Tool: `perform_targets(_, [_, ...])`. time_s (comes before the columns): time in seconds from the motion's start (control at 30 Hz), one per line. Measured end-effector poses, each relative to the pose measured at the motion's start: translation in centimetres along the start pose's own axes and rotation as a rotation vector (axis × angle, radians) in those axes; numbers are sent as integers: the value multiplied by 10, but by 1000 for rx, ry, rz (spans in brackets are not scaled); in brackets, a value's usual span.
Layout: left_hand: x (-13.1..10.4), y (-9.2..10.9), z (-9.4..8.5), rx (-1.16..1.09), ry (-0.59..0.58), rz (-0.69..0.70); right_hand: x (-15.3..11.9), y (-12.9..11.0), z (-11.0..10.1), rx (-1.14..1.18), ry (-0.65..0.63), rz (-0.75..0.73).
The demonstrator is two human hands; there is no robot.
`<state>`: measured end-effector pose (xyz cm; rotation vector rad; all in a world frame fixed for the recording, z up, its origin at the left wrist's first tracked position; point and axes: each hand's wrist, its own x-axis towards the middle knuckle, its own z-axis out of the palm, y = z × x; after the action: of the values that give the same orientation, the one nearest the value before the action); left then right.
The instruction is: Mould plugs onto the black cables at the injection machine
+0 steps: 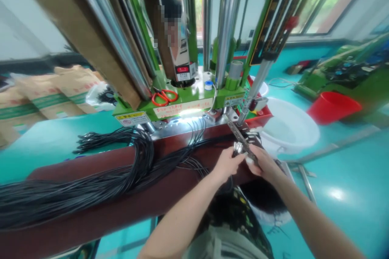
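Note:
My right hand (263,161) is closed around the near end of a long narrow metal bar (238,132) with small notches along it. The bar slants up and away toward the green press (185,97). Touching it from the left, my left hand (226,165) has its fingers closed on several small shiny metal pieces (237,148), too blurred to name exactly. Black cables (130,174) lie in a thick bundle across the dark red table (100,162) to the left, some running up to my hands. More small metal parts (253,134) lie just beyond the bar.
Orange-handled scissors (164,97) and a blue-and-white roll (208,85) rest on the press. To the right stand a red bin (263,117), a white tub (290,129) and a red bucket (332,107). Paper sacks (69,89) stand at the left.

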<state>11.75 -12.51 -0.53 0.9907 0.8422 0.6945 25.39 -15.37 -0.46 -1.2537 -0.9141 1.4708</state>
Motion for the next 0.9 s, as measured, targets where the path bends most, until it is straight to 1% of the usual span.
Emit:
perform_targets(0.1, [2, -3, 4, 68, 10, -36, 0, 5, 2, 32, 43, -23])
perform_targets(0.3, [3, -3, 4, 83, 45, -38, 3, 7, -2, 19, 28, -38])
perform_targets(0.6, [5, -8, 2, 151, 58, 3, 2, 15, -6, 64, 3, -66])
perform_targets(0.8, [6, -9, 0, 188, 18, 8, 1, 13, -6, 17, 21, -45])
perform_targets(0.9, [7, -11, -1, 195, 17, 14, 0, 11, -4, -59, 57, -55])
